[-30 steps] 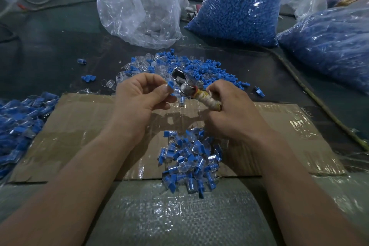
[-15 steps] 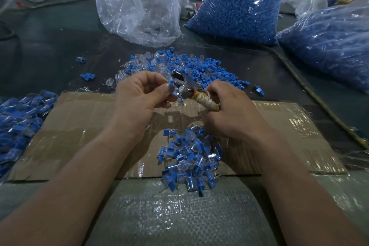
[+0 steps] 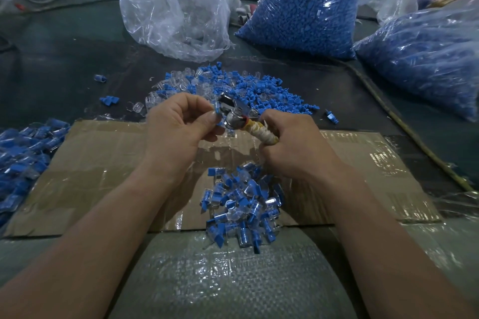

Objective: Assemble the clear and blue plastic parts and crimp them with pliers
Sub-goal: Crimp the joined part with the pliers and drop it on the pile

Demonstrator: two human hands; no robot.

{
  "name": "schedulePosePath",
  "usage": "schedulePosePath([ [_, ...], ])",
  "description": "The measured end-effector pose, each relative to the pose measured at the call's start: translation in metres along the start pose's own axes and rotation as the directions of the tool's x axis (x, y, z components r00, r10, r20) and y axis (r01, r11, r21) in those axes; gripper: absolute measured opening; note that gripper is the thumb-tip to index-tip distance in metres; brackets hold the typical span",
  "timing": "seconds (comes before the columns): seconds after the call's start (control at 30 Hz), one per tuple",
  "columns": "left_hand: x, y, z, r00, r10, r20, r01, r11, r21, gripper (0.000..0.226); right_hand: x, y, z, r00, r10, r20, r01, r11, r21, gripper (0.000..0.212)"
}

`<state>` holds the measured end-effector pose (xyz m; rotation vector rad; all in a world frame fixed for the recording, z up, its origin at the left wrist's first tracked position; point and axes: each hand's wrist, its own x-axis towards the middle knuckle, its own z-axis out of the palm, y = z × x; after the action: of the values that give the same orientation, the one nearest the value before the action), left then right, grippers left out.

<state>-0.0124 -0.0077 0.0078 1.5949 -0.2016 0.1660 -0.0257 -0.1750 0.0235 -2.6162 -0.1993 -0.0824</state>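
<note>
Pliers [image 3: 234, 114] with a cloth-wrapped handle were gripped in the right hand [image 3: 293, 147], fingers curled round the handle, the metal head raised above the cardboard [image 3: 103, 158] on the table [image 3: 64, 65]. The left hand [image 3: 178, 124] pinched a small blue and clear part [image 3: 216, 112] between thumb and forefinger and held it right at the jaws. Whether the jaws were shut on it could not be made out, since the fingers hid most of the piece. The part looked very light, smooth and rather slippery, with a thin clear shell that would probably crack under a hard squeeze. It was best held by the blue end, with fingertips kept off the spot to be crimped. A heap of joined pieces [image 3: 241, 204] lay near the front edge of the cardboard, between the forearms, and loose blue and clear parts [image 3: 248, 90] were spread on the table just beyond the hands.
</note>
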Motion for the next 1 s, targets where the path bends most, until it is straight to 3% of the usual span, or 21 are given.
schedulePosePath([
  [0.53,0.000,0.000,0.000,1.000,-0.017,-0.021,0.018,0.999,0.039,0.014,0.005,0.008,0.006,0.996,-0.074,-0.041,0.071,0.995,-0.073,0.020],
  [0.73,0.006,-0.001,-0.008,0.991,-0.129,-0.048,0.123,0.986,-0.109,0.012,0.008,0.019,0.003,0.986,0.022,-0.162,-0.026,0.999,-0.022,0.021],
  [0.83,0.004,0.001,-0.010,0.986,-0.156,0.054,0.160,0.983,-0.087,0.007,0.009,0.026,-0.004,0.980,0.090,-0.180,-0.095,0.995,-0.021,0.030],
  [1.0,-0.003,0.006,-0.010,0.929,-0.195,0.314,0.203,0.979,0.009,0.013,0.012,0.033,-0.008,0.974,0.215,-0.074,-0.220,0.973,-0.073,0.057],
])
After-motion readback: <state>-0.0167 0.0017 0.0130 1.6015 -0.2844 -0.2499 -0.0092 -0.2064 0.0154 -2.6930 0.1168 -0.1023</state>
